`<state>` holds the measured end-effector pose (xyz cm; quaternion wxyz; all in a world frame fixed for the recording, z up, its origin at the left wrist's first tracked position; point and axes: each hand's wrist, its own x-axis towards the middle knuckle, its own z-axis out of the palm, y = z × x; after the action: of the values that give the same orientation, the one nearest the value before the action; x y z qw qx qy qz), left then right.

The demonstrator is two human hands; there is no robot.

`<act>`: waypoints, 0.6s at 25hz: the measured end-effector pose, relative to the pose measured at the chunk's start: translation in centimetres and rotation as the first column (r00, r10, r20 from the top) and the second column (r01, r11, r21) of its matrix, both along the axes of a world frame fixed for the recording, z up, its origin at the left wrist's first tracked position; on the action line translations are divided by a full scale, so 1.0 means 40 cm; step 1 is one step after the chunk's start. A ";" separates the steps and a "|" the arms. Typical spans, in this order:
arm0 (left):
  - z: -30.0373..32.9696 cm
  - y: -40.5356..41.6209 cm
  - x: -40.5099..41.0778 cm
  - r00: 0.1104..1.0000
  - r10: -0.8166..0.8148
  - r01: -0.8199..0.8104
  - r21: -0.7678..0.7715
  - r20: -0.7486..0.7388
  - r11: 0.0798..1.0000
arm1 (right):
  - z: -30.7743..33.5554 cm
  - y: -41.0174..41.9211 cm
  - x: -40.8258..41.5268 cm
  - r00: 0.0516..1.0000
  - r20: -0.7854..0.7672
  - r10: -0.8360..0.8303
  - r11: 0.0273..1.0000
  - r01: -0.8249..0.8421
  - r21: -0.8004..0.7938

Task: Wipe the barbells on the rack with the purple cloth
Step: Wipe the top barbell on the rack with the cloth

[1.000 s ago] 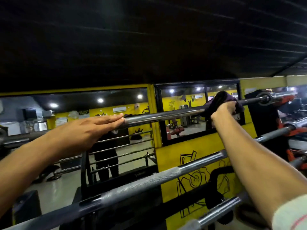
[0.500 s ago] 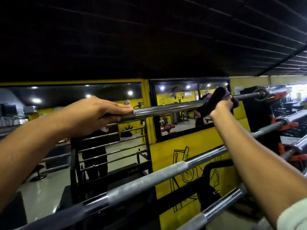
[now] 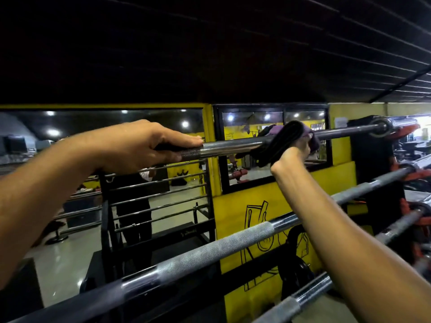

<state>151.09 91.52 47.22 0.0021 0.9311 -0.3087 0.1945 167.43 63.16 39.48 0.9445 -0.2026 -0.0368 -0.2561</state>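
- Head view shows a rack (image 3: 161,238) with shiny barbells lying across it, one above the other.
- Top barbell (image 3: 233,146) is the one being wiped now; the lower barbells (image 3: 221,248) wait, and I cannot tell if they are clean.
- Left hand (image 3: 140,145) is curled around the top bar, holding it steady.
- Right hand (image 3: 291,157) squeezes the purple cloth (image 3: 279,141), wrapped around the same bar.
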 end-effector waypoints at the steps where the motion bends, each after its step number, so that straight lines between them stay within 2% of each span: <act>1: -0.004 0.002 0.001 1.000 -0.012 0.012 0.005 0.018 1.000 | 0.008 -0.030 0.011 0.999 0.025 -0.029 0.999 0.028 0.029; 3: -0.011 0.002 0.001 0.998 -0.035 0.034 0.023 0.046 0.999 | 0.024 -0.116 0.044 0.994 0.044 -0.099 0.992 0.095 0.083; 6: -0.006 -0.001 0.006 0.998 -0.053 0.052 0.030 0.045 0.998 | 0.032 -0.216 0.089 0.980 -0.059 -0.188 0.979 0.192 0.065; 8: -0.001 0.001 0.010 0.997 -0.069 0.069 0.009 0.035 0.998 | 0.032 -0.198 0.060 0.991 -0.048 -0.123 0.990 0.126 0.059; 11: -0.004 0.008 0.010 0.996 -0.086 0.086 -0.029 0.021 0.996 | 0.010 -0.064 -0.020 1.000 -0.025 -0.009 1.000 0.009 -0.015; 15: -0.011 0.004 0.010 0.992 -0.090 0.091 0.001 0.088 0.996 | -0.066 -0.003 -0.071 0.994 -0.110 -0.020 0.998 0.014 -0.056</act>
<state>151.48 91.69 46.77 -0.0011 0.9067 -0.3501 0.2353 164.59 63.03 36.85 0.9369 -0.2429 0.0100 -0.2513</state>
